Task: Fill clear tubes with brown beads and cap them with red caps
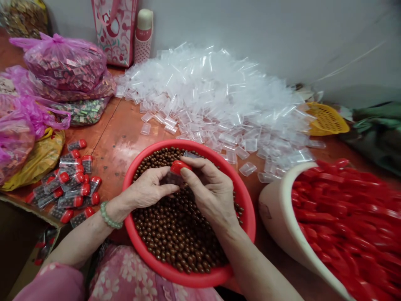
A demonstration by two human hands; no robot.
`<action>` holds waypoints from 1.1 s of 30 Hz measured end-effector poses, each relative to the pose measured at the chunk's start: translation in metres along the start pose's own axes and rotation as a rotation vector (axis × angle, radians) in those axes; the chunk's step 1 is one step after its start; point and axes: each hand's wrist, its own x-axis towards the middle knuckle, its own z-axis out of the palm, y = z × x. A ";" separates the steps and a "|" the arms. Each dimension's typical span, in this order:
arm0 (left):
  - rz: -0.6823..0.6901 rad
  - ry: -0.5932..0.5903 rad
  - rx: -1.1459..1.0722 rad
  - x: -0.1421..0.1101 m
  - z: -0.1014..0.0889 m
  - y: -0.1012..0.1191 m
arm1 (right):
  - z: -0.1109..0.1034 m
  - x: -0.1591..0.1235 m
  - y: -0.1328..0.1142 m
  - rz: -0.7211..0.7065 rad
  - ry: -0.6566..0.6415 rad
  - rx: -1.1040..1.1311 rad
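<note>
Both hands meet over a round red plastic basin (247,217) near the person, heaped with small glossy brown balls (175,234). The left hand (147,190) and the right hand (209,190) pinch one small clear tube (173,175) between them, the right fingers (191,167) closed on its red cap. At the right stands a cream tub (278,217) of smooth red caps (351,221). Far across the brown table (122,138) lies a heap of empty clear tubes (216,96). At the left lie roughly twenty filled capped tubes (69,184), beside pink bags (62,62).
</note>
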 end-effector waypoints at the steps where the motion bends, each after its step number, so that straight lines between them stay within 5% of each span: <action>1: -0.030 -0.006 -0.002 0.000 -0.001 0.000 | 0.000 0.001 0.002 0.049 0.006 0.029; 9: -0.101 -0.034 -0.128 0.001 -0.001 0.000 | -0.005 0.004 0.014 0.190 0.020 0.236; 22: -0.143 -0.039 -0.197 -0.001 -0.004 0.000 | -0.013 0.004 0.013 -0.051 -0.100 -0.102; 33: -0.179 0.024 -0.422 0.001 -0.006 -0.001 | -0.031 0.003 0.018 -0.004 -0.008 -0.168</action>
